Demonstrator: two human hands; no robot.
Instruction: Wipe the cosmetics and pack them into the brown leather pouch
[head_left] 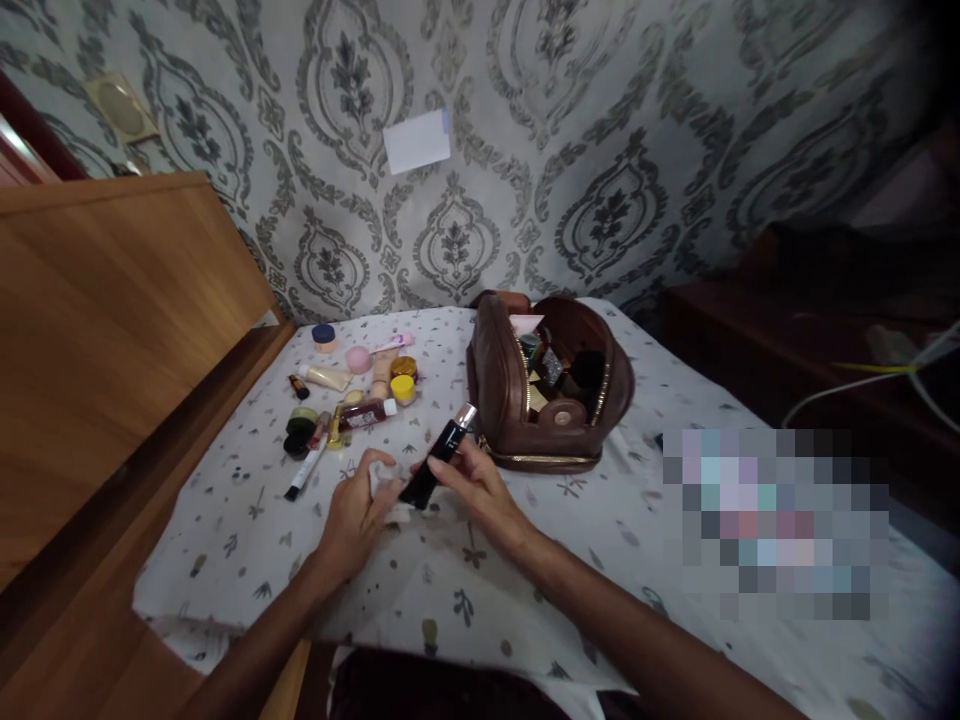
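A black tube with a silvery cap [435, 462] is gripped by my right hand [480, 490], tilted with its cap up and to the right. My left hand [358, 510] is closed around a crumpled white tissue [386, 480], close to the tube's lower end. Whether the tissue touches the tube, I cannot tell. Just beyond my right hand stands a brown cosmetic bag [495, 380], unzipped, with several small items inside. Left of the bag lie a dark red bottle with a white cap [367, 413], a yellow-lidded jar [403, 389] and a white tube with a black cap [306, 472].
More jars and tubes lie at the back left, among them a pink jar [358, 360] and a cream tube [328, 378]. A patterned white cloth [247, 540] covers the table. Wooden furniture [112, 300] borders the left. A pixelated patch hides something at right.
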